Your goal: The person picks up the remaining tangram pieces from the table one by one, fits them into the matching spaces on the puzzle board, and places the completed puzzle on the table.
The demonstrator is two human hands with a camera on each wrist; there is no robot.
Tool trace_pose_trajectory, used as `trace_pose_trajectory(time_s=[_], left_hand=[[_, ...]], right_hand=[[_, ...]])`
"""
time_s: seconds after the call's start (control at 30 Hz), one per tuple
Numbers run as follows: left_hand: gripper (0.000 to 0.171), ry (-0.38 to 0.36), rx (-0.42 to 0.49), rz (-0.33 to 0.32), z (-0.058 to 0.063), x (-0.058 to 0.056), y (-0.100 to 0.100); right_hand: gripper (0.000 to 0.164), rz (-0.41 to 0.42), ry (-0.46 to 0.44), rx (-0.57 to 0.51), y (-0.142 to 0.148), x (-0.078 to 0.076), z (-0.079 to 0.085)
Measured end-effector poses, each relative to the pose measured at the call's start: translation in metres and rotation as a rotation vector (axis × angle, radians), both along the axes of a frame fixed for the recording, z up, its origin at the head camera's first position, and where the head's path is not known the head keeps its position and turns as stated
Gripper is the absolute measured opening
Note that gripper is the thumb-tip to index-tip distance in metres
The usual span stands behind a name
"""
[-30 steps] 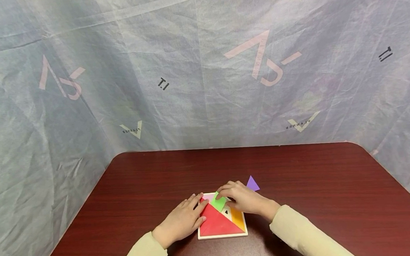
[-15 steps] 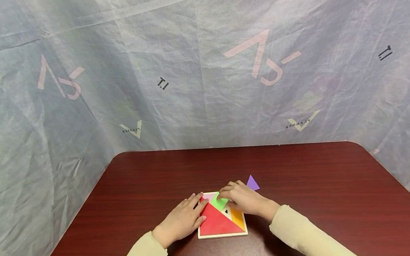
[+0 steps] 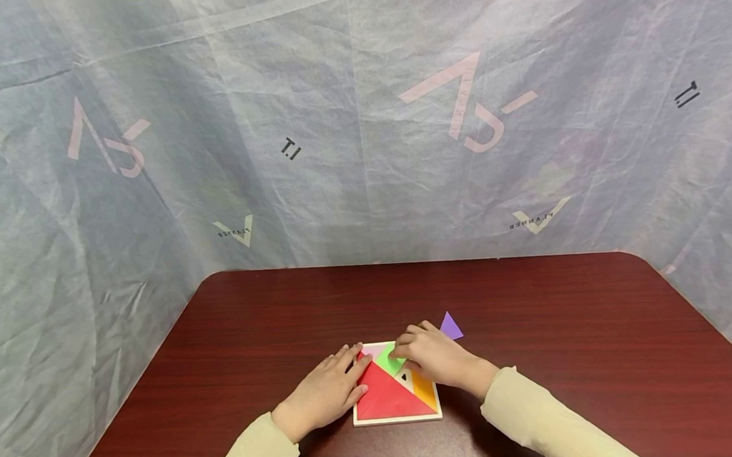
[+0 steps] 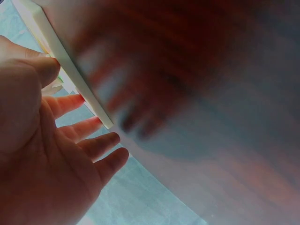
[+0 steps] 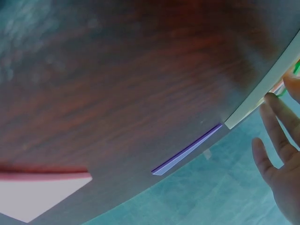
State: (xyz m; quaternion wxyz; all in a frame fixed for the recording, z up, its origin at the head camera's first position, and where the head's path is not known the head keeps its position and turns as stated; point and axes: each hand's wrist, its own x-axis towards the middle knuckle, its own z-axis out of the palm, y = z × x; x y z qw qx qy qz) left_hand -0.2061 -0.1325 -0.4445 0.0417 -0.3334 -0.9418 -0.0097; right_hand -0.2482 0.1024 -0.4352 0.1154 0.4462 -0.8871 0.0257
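Observation:
A tangram set in a pale square tray lies on the table. Red pieces fill its near left half, with a pink piece at the far left corner and an orange piece on the right. My left hand rests along the tray's left side, fingers spread over the rim and red area; the left wrist view shows this palm beside the tray wall. My right hand pinches a green square tangram piece between thumb and bent fingers. Bare tray floor with a black mark shows beside the green piece.
A purple triangle lies on the dark red table just beyond my right hand. The right wrist view also has a pale shape with a pink edge at lower left. A grey cloth hangs around the table's back and sides.
The green square has slid slightly right and away, turning to lie against the pink piece. My right fingers have bent a little more over it. The left hand stays in place.

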Motion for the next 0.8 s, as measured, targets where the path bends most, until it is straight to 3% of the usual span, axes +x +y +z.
trace_pose_trajectory(time_s=[0.63, 0.8], left_hand=[[0.047, 0.001, -0.001, 0.005, 0.0011, 0.0003, 0.0011], [0.048, -0.009, -0.001, 0.007, 0.0002, -0.0002, 0.0007]], right_hand=[[0.02, 0.025, 0.054, 0.003, -0.002, -0.0009, -0.0035], [0.02, 0.025, 0.03, 0.003, -0.0026, -0.0003, -0.0036]])
